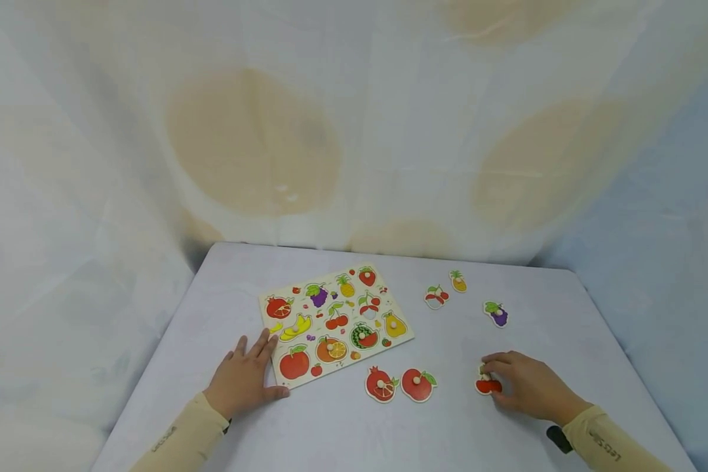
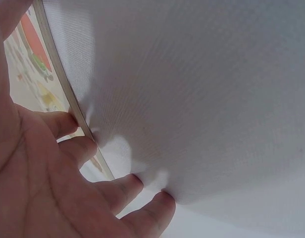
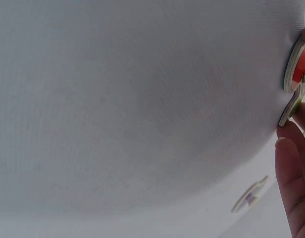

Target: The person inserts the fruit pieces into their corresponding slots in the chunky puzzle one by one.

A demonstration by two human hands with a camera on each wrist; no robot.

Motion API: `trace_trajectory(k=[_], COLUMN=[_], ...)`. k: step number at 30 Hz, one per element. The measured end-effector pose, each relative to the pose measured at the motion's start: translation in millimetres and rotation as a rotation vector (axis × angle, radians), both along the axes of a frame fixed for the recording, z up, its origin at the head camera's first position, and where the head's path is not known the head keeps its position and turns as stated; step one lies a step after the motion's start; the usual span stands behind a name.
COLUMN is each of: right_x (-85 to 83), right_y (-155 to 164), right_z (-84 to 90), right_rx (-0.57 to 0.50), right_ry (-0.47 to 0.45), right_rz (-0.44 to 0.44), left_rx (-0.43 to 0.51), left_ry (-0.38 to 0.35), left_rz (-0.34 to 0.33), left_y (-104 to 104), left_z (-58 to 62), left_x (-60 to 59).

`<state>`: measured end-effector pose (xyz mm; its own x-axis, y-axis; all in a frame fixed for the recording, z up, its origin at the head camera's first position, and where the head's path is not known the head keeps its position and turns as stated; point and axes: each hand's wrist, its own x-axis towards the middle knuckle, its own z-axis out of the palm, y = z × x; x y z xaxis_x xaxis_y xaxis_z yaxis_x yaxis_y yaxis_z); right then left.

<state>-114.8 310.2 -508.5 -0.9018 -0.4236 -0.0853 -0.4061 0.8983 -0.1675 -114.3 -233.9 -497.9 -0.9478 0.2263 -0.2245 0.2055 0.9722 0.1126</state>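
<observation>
The red fruit piece point(image 1: 488, 387) sits towards the near right of the white table point(image 1: 448, 354), and the right hand point(image 1: 531, 387) has thumb and fingers pinched on it. Over to its left, the apple piece point(image 1: 416, 390) and the pomegranate piece point(image 1: 379, 391) lie just beside each other. Beyond the right hand I see the grape piece point(image 1: 498, 316), and farther back the cherry piece point(image 1: 436, 298) and the pineapple piece point(image 1: 459, 284), near one another.

The fruit board point(image 1: 386, 303) lies at a slant, left of these pieces. The left hand point(image 1: 244, 377) rests at its near left corner, thumb well apart from the fingers, fingertips touching the board's edge. Tan sleeves point(image 1: 185, 432) cover both forearms, and a pale cloth point(image 1: 401, 131) with big tan blotches hangs behind the table
</observation>
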Motion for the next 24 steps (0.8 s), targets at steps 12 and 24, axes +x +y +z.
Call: trace_trajectory(k=[12,24], right_x=[-6.1,-36.9], right_y=[-5.7,-35.8], right_z=[6.4,24.4], right_rx=[-0.055,-0.098], right_ry=[0.014,0.040], right_rz=[-0.030,0.023], left_rx=[-0.016,-0.020], left_ry=[-0.011,-0.004], left_rz=[0.010,0.002], left_y=[-0.6,0.0], left_z=[-2.7,-2.9], left_x=[-0.5,0.4])
